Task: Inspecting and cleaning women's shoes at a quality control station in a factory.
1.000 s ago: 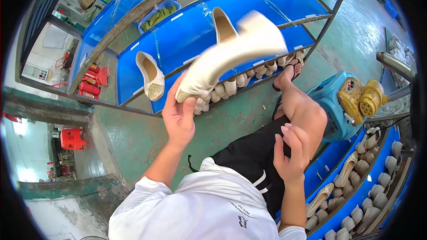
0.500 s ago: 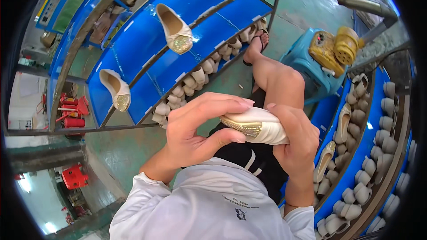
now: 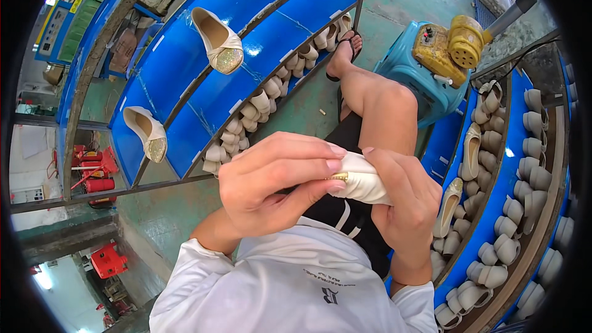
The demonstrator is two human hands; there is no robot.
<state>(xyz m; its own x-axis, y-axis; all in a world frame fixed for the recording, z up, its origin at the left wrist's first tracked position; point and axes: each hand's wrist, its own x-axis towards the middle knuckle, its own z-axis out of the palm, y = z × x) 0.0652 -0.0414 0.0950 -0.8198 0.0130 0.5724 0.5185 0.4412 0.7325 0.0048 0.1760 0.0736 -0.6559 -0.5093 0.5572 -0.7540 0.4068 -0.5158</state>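
Between my two hands, in front of my lap, is a cream flat shoe with a glittery gold toe. My left hand wraps its fingers over the toe, thumb underneath, so only a sliver of gold shows. My right hand grips the other end, covering the heel. On the blue rack ahead sit two similar shoes with gold toes, one pale shoe at the upper middle and another pale shoe farther left.
A blue rack with a metal frame stands ahead, its lower shelf lined with several pale shoes. A blue stool carries a yellow machine. To my right, another rack holds many pale shoes. Red items lie at left.
My left hand has slid rightward over the shoe's toe, covering most of the gold glitter that showed before. My right hand keeps its hold. The whole view has shifted slightly.
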